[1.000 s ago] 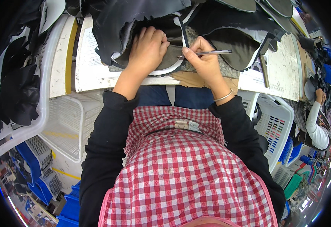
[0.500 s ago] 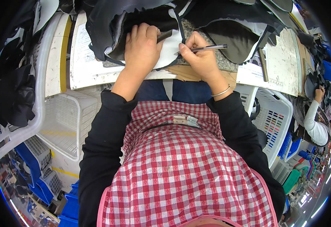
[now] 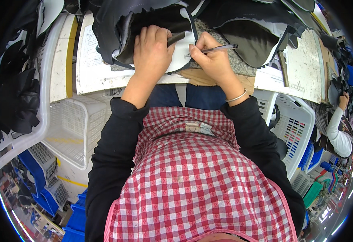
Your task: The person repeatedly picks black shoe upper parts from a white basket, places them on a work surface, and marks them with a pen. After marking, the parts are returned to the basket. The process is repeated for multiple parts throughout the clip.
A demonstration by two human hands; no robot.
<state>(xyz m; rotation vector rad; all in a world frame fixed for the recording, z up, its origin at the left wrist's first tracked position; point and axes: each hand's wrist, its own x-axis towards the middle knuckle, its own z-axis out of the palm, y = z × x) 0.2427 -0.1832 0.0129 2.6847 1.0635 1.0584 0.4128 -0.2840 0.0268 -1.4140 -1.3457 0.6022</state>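
Observation:
My right hand (image 3: 213,58) grips a pen (image 3: 225,47), its tip on a white inner flap (image 3: 180,56) of a black, jagged-edged sheet piece (image 3: 108,28). My left hand (image 3: 153,50) lies flat on this piece's dark lining (image 3: 144,21), fingers stretched out side by side. A turned-back fold of lining (image 3: 177,38) shows between its index finger and thumb. Right of the pen lies a similar black piece (image 3: 245,40), its dark lining facing up. Under both pieces is a speckled stone slab (image 3: 243,69).
A white worktable (image 3: 305,60) bears papers (image 3: 89,52) and a thin dark bar (image 3: 283,68). White plastic baskets (image 3: 85,133) (image 3: 295,129) stand below on either side. More black pieces (image 3: 17,97) fill a white crate at left. At far right, another person's white sleeve (image 3: 338,131) shows.
My right hand and the pen have shifted slightly left and up, with the tip still on the white flap. My left hand stays on the lining.

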